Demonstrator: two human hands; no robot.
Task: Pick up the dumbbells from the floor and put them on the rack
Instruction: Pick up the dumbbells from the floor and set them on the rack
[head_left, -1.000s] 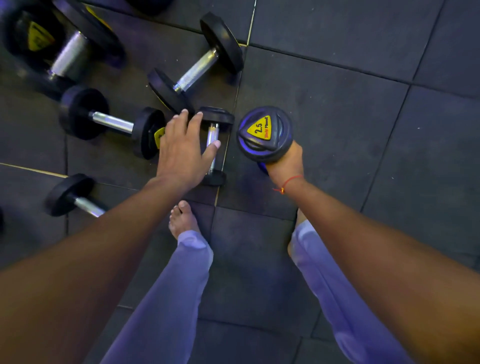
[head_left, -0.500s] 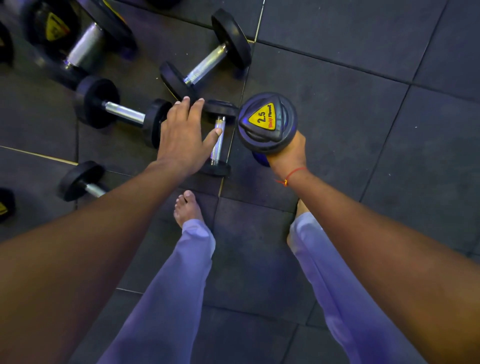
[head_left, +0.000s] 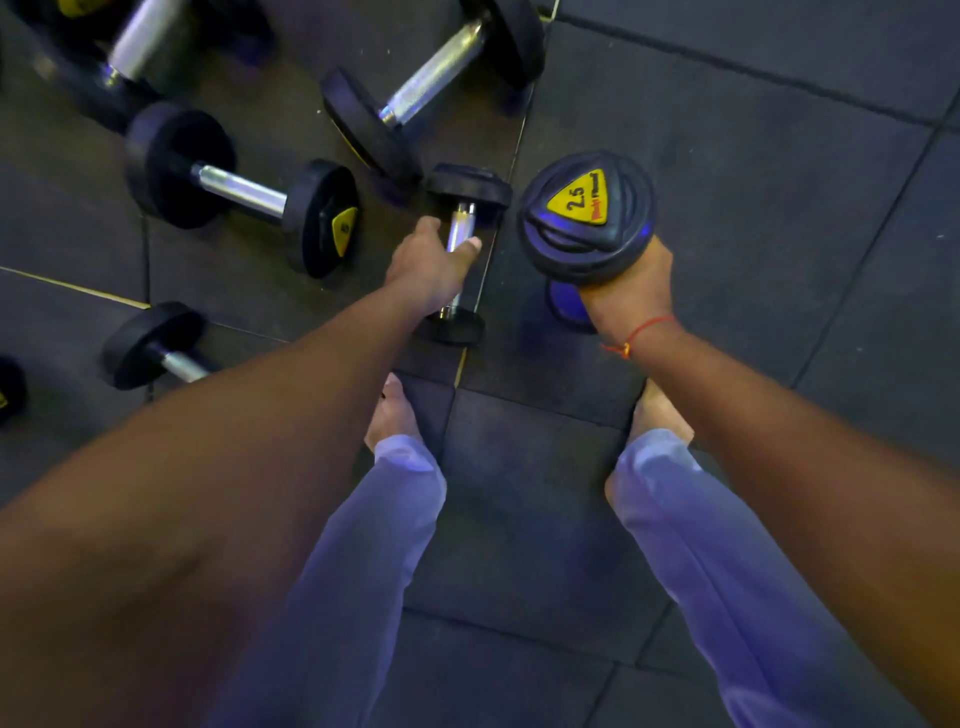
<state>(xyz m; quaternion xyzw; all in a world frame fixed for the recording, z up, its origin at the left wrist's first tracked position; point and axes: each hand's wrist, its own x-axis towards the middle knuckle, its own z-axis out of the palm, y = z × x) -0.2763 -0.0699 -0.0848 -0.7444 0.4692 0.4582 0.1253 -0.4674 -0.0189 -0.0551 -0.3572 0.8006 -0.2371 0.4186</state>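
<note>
Under both hands, chrome grips hidden: left hand (head_left: 428, 265) around small dumbbell (head_left: 460, 249), right hand (head_left: 626, 280) around 2.5 dumbbell (head_left: 587, 215) (upright).

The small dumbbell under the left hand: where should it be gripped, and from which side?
Grip the small dumbbell by its bare chrome handle, between the two black end discs. Come from above and its left, as the left hand does: the handle lies flat on the floor, and the right hand crowds the other side.
</note>
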